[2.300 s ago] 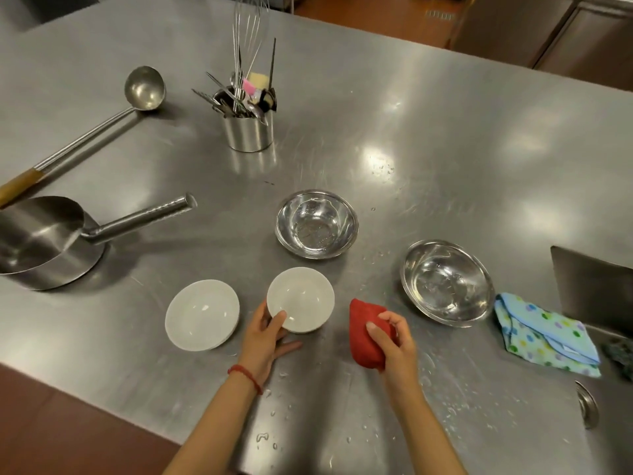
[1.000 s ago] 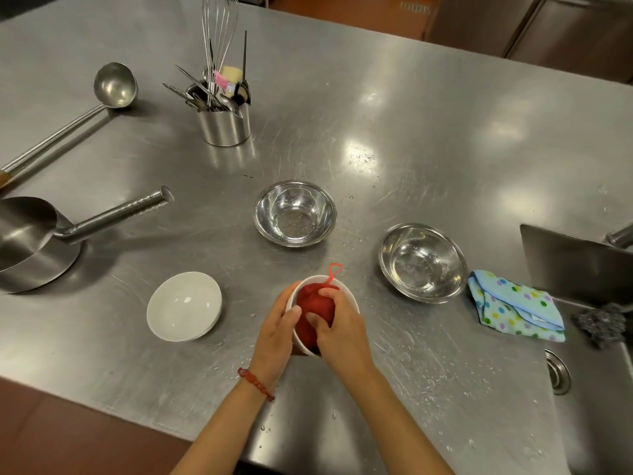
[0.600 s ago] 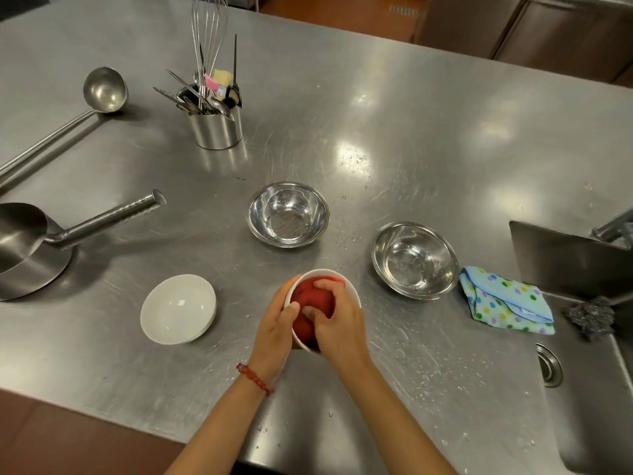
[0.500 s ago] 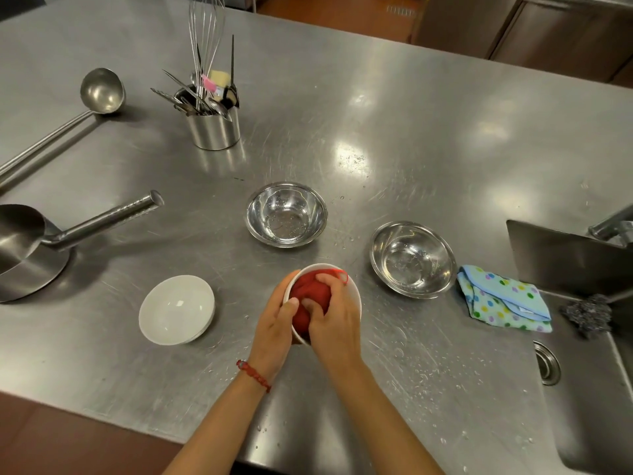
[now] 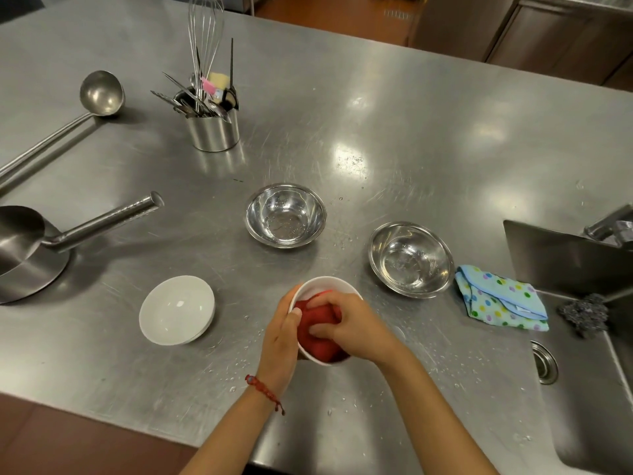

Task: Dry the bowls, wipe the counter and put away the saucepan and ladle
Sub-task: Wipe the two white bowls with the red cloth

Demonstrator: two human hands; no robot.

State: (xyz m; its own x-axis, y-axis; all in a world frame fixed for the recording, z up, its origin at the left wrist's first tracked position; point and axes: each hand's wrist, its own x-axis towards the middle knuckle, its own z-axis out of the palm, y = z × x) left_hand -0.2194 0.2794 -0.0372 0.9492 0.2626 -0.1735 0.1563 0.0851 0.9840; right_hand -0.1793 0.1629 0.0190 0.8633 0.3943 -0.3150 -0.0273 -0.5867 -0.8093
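Left hand [image 5: 279, 341] grip round white bowl [image 5: 320, 286] rim.

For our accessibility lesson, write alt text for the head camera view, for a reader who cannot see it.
A person's left hand holds a white bowl while the right hand presses a red cloth inside it, above a steel counter. Nearby sit another white bowl, two steel bowls, a saucepan and a ladle.
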